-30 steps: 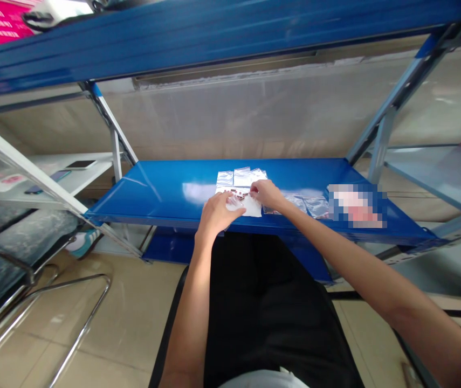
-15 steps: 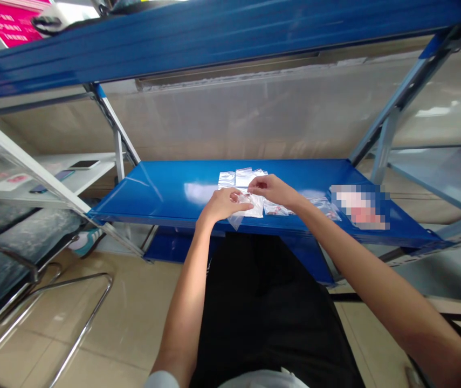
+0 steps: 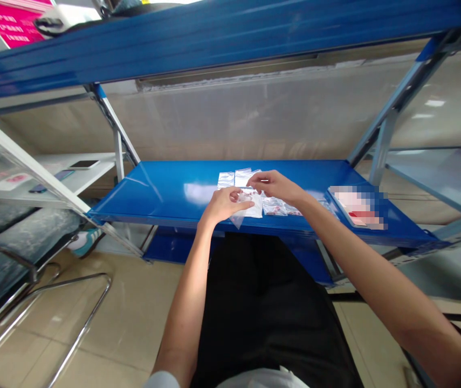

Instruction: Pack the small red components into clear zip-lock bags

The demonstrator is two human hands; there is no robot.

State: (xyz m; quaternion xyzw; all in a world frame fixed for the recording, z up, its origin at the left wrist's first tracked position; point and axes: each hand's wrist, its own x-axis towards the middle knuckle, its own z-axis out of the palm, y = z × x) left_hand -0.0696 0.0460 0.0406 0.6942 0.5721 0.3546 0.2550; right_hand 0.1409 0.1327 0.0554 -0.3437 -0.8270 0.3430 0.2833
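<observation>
My left hand (image 3: 226, 205) and my right hand (image 3: 274, 186) are close together over a blue metal shelf (image 3: 165, 196). Between them is a clear plastic bag (image 3: 250, 205). My left fingers pinch it, and a loose corner hangs down past the shelf's front edge. My right fingertips grip its upper edge. Behind the hands lie several flat clear bags (image 3: 234, 179). To the right of my right wrist are small clear bags with red contents (image 3: 274, 206). Further right lies a pixelated pink-and-white packet (image 3: 355, 207).
Above runs a blue upper shelf beam (image 3: 214, 48), carried by pale steel uprights (image 3: 117, 153). A phone (image 3: 83, 164) lies on a white shelf at left. A seated person's jeans-clad leg (image 3: 12, 237) and a chrome chair frame (image 3: 52, 307) are at lower left.
My right hand has moved up and to the right, further from my left hand. The bag has shifted slightly between my hands, and more of the small red-filled bags shows.
</observation>
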